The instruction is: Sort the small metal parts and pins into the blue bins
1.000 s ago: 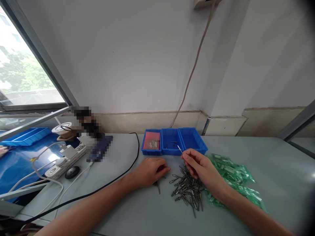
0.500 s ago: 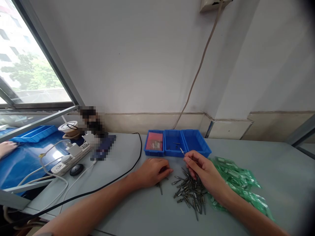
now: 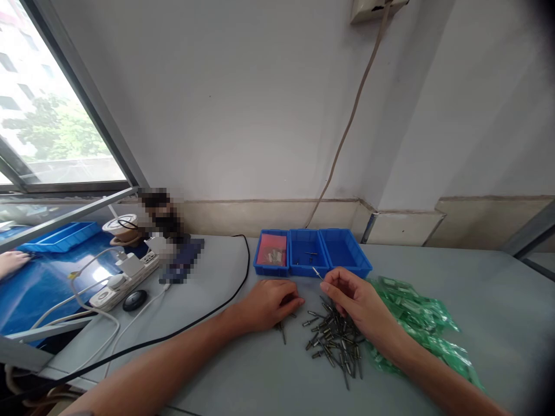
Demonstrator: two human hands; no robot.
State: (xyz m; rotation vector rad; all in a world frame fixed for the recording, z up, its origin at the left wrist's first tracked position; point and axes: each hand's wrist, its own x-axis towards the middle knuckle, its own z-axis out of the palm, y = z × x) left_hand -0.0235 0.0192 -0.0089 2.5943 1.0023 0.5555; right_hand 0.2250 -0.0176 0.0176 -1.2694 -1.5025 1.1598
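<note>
Between thumb and fingertips my right hand (image 3: 353,294) pinches a thin metal rivet (image 3: 318,273), its tip pointing up and left near the front wall of the middle blue bin (image 3: 309,270). Below that hand lies a pile of metal rivets (image 3: 332,338) on the grey table. My left hand (image 3: 274,303) rests on the table left of the pile, its fingers curled; a few rivets (image 3: 284,333) lie beside and partly under it, and whether it grips anything is hidden. Small metal pieces (image 3: 311,253) lie in the middle bin.
The left bin (image 3: 272,270) holds a pink sheet and a small clear bag. Green plastic bags (image 3: 416,318) lie right of the pile. A black cable (image 3: 191,321), a power strip (image 3: 104,296) and a black mouse (image 3: 134,299) are at left. Another person's hand (image 3: 13,263) shows far left.
My right hand has shifted slightly left, and the rivet in it has moved a little left and down. My left hand stays in place.
</note>
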